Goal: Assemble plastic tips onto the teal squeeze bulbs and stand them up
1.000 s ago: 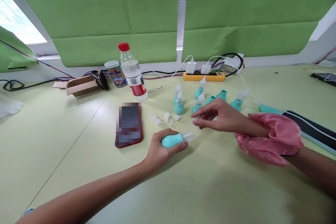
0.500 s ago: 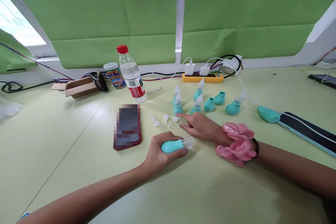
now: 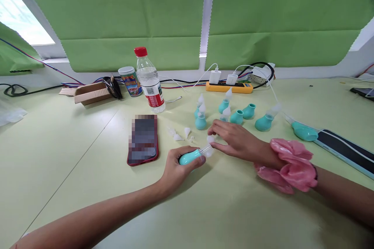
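Note:
My left hand (image 3: pixel 178 165) is wrapped round a teal squeeze-bulb nasal aspirator (image 3: pixel 188 158), whose clear tube end points to the right. Between the thumb and fingers of my right hand (image 3: pixel 232 138) is a small white soft tip (image 3: pixel 210 139), right beside that clear end; whether the two touch I cannot tell. Behind my right hand stand several teal bulbs, some with white pointed tips, such as the bulb (image 3: pixel 200 122). Two bulbs have bare open necks, one of them the bulb (image 3: pixel 237 117). Loose white tips (image 3: pixel 187 132) lie left of my right hand.
A red-cased phone (image 3: pixel 143 140) lies to the left, with a water bottle (image 3: pixel 151 85) and a printed can (image 3: pixel 131 81) behind it. An open cardboard box (image 3: pixel 93 94) is farther left. At the back is a yellow power strip (image 3: pixel 229 87). A teal bulb (image 3: pixel 304 131) lies against a dark flat device (image 3: pixel 344 149).
My right hand has picked up a white tip from the table and brought it back to the clear end of the aspirator. My left hand keeps its hold, the aspirator tilting slightly.

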### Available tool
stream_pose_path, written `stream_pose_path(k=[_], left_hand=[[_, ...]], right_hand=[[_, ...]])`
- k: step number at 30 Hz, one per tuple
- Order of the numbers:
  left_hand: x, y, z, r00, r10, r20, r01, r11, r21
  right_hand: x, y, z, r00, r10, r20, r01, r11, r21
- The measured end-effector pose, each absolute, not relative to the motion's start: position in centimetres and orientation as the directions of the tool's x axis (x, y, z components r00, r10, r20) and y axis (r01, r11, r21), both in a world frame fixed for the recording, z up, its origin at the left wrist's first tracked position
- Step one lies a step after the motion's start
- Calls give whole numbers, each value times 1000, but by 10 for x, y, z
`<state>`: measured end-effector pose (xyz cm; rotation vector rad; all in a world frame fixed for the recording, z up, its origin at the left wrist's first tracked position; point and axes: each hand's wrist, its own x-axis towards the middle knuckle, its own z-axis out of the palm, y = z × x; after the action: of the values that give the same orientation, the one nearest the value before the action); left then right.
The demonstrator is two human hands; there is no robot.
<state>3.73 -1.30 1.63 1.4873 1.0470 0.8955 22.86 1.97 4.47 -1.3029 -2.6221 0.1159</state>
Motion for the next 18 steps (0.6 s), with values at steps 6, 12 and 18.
stream_pose_path(k=[6, 12, 18], left_hand=[[38, -13, 15, 284, 959, -15, 198, -43, 979], [38, -16, 14, 286, 958, 28, 197, -87, 976], [38, -15, 15, 301, 952, 54, 231, -128, 964]], right_hand=[[239, 14, 66, -664, 730, 159, 603, 650, -463], [234, 10, 64, -646, 690, 325, 427, 680, -596], [236, 16, 55, -636, 747, 192, 444, 558, -701]])
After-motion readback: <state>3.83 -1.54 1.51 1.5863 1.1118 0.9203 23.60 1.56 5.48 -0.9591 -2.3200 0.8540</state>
